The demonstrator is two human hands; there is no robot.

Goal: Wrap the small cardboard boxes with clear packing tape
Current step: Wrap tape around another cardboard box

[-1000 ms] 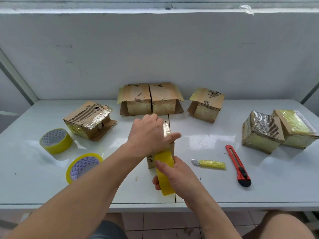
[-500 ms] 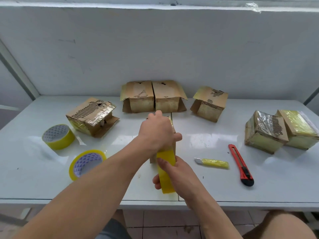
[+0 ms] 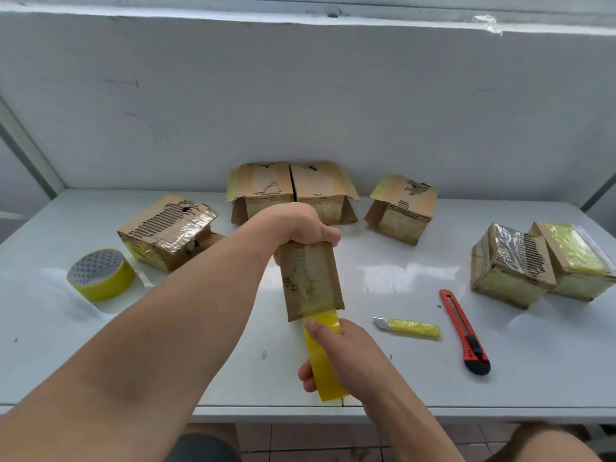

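I am gripping the small cardboard box [image 3: 311, 278] at its far end with my left hand [image 3: 301, 225], tilting it above the middle of the table [image 3: 416, 378]. My right hand [image 3: 346, 355] is pinching the yellow-tinted tape strip [image 3: 325, 361], which is running from the box's near end toward the front edge.

I am judging the job partly done: two boxes [image 3: 513, 265] by the right edge are showing shiny tape, while those along the back edge look open-flapped.

I cannot see the roll feeding this strip, nor the box's underside. One tape roll [image 3: 100, 273] is sitting by the left edge.
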